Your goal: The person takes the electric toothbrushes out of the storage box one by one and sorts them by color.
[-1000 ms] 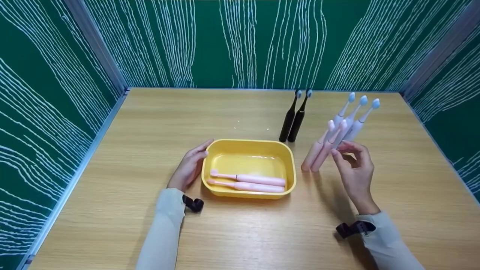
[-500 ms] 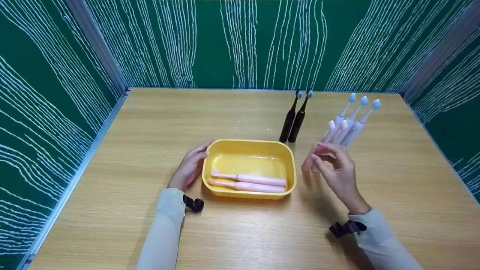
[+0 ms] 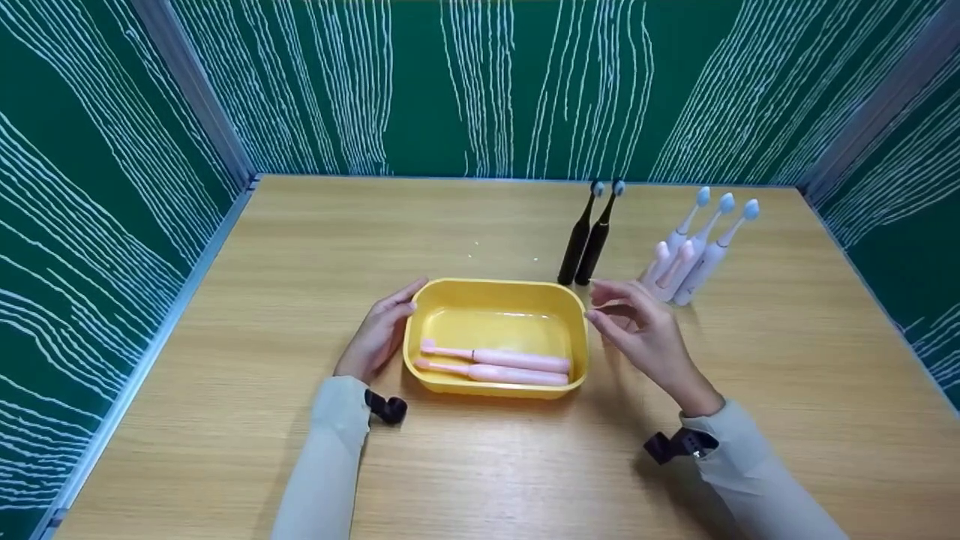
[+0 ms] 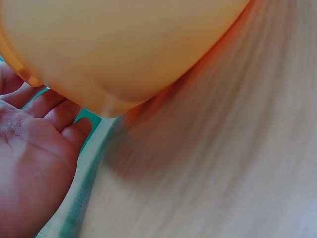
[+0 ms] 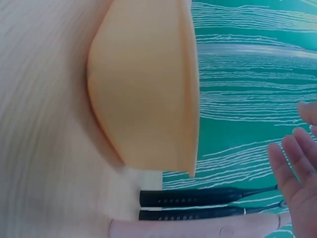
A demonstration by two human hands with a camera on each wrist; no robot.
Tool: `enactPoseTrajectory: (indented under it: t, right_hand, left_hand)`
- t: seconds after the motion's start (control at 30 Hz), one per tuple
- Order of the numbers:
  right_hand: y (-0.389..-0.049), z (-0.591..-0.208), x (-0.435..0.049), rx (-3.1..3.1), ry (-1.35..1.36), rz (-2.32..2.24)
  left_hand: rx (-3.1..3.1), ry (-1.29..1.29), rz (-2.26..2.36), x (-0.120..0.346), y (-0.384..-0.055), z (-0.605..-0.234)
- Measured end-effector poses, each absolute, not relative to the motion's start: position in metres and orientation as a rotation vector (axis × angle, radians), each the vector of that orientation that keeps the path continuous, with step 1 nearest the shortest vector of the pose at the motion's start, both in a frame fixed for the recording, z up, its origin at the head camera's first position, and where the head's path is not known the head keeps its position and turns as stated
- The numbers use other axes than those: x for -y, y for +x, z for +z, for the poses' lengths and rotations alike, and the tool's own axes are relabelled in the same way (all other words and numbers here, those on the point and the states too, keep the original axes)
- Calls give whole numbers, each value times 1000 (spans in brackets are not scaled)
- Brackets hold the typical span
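My left hand [image 3: 379,334] holds the yellow plastic basin [image 3: 489,295] at its left rim, thumb at the edge. In the left wrist view its fingers [image 4: 47,101] lie along the outer wall. Two pink electric toothbrushes [image 3: 521,358] lie side by side in the basin, heads to the left. Beside the right rim hovers my right hand [image 3: 645,330], with thumb and fingers apart and nothing between them. The right wrist view shows its fingers [image 5: 297,158] loosely extended, away from the basin wall [image 5: 143,89]. Two more pink toothbrushes [image 3: 684,259] stand upright behind this hand, their handles mostly hidden.
Two black electric toothbrushes [image 3: 585,244] stand upright just behind the basin's right corner. Three white ones with blue bristles [image 3: 709,255] stand farther right, behind the pink pair. Green panels with white lines [image 3: 420,90] border the wooden table [image 3: 337,232].
My right hand has moved left from beside the standing pink toothbrushes, across them, to the basin's right rim. My left hand and the basin have stayed in place.
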State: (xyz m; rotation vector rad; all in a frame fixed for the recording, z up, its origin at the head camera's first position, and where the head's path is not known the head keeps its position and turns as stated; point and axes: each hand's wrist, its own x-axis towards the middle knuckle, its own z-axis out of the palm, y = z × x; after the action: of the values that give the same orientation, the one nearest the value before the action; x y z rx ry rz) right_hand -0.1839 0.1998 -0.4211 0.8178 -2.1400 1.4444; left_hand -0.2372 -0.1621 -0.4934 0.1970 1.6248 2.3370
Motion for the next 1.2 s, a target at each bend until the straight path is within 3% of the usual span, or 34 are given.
enactPoseTrajectory:
  t: [0.57, 1.2]
  right_hand:
    - [-201, -399, -176, 2635, 932, 1255]
    - [-222, -387, -146, 3063, 1292, 935]
  left_hand:
    - [-1668, 175, 2332, 161, -237, -492]
    - [-1643, 184, 2349, 159, -236, -491]
